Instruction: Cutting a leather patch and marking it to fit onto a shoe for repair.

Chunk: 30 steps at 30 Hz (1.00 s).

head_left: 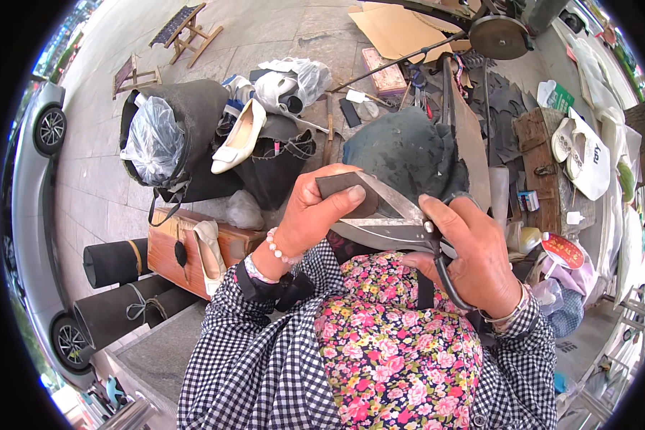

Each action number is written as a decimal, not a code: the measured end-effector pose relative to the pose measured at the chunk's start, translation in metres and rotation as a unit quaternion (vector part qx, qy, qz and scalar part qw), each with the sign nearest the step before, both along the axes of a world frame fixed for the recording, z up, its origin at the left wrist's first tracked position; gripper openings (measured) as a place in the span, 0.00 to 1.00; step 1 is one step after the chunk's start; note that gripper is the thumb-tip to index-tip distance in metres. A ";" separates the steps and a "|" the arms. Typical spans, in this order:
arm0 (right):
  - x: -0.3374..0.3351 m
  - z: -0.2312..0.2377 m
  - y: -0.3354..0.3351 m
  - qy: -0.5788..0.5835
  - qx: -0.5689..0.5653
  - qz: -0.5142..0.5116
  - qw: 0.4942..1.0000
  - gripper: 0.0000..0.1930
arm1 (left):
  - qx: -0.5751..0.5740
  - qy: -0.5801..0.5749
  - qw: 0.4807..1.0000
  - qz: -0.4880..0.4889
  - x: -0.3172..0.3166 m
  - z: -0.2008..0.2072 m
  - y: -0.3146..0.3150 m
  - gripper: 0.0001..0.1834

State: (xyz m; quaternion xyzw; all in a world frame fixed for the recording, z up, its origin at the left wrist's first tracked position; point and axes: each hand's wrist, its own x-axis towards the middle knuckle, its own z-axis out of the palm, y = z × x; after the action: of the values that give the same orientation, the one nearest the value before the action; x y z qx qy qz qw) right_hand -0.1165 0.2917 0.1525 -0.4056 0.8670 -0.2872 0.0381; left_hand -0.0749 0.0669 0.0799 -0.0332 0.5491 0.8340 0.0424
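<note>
My left hand (309,213) pinches a small dark grey piece of sheet material (335,188) between thumb and fingers. It looks like rubber, though I cannot be sure. In my right hand (473,251) are large scissors (401,228) with black handles, their blades spread and pointing left. The dark piece lies at the tips of the blades, partly behind my left thumb; whether a blade touches it I cannot tell. Beyond the scissors sits a dark cloth-covered bundle (401,147).
A cream shoe (239,137) lies on a black bag (274,168); another cream shoe (210,254) leans on a wooden box (166,247). Dark rolls (111,308) lie at the left. Rightward stand a wooden chest (541,154) and white slippers (567,147). A hammer (329,129) lies ahead.
</note>
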 end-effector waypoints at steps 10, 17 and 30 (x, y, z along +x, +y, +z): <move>-0.012 -0.019 -0.014 0.055 0.029 -0.010 0.998 0.33 | -0.002 0.042 0.996 -0.074 -0.002 -0.010 -0.007 0.13; -0.011 -0.018 -0.027 0.089 0.027 0.013 0.996 0.34 | -0.046 0.061 0.995 -0.065 0.003 -0.018 -0.019 0.11; -0.017 -0.030 -0.049 0.014 0.000 0.057 0.998 0.40 | 0.001 0.019 1.000 -0.016 0.013 -0.010 -0.028 0.15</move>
State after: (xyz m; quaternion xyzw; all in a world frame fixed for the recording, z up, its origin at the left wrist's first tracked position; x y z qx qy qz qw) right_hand -0.1339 0.2426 0.1220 -0.4587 0.8426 -0.2790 0.0424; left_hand -0.0622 0.0389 0.0699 -0.0083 0.5496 0.8342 0.0451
